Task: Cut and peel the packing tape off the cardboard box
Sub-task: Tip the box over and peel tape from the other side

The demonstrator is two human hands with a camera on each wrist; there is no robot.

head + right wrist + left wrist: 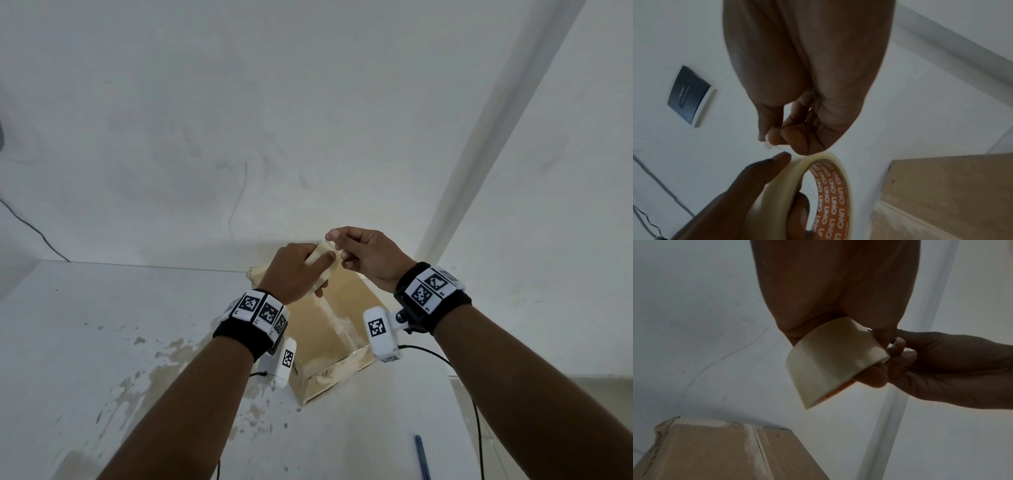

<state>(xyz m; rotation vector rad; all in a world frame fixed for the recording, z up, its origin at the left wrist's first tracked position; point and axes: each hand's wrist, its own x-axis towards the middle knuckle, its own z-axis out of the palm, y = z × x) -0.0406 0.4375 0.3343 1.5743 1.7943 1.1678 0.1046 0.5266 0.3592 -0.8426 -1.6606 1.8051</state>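
- The left hand (297, 270) grips a roll of packing tape (322, 263) in the air above the far end of the cardboard box (329, 329), thumb on the outer winding and fingers through the core.
- The right hand (368, 255) is curled, its thumb and forefinger pinched together right at the roll's rim; whether they hold the loose tape end cannot be told for sure.
- The cardboard box lies on the white bench (102, 342), its far corner close to the wall (239, 102), its near edge torn and ragged, with a pale tape strip (337, 320) running down the centre seam.
- To the left of the box lies open bench with chipped paint; to the right the bench edge is near.
- A blue pen (422, 457) lies well apart, near the bench's front.
- The right wrist view alone shows the roll's orange core (828, 186) printed "UNO" and a dark booklet-like object (689, 96) on a white surface.
- The left wrist view alone shows the box seam (758, 449) and its crumpled corner from below the roll.
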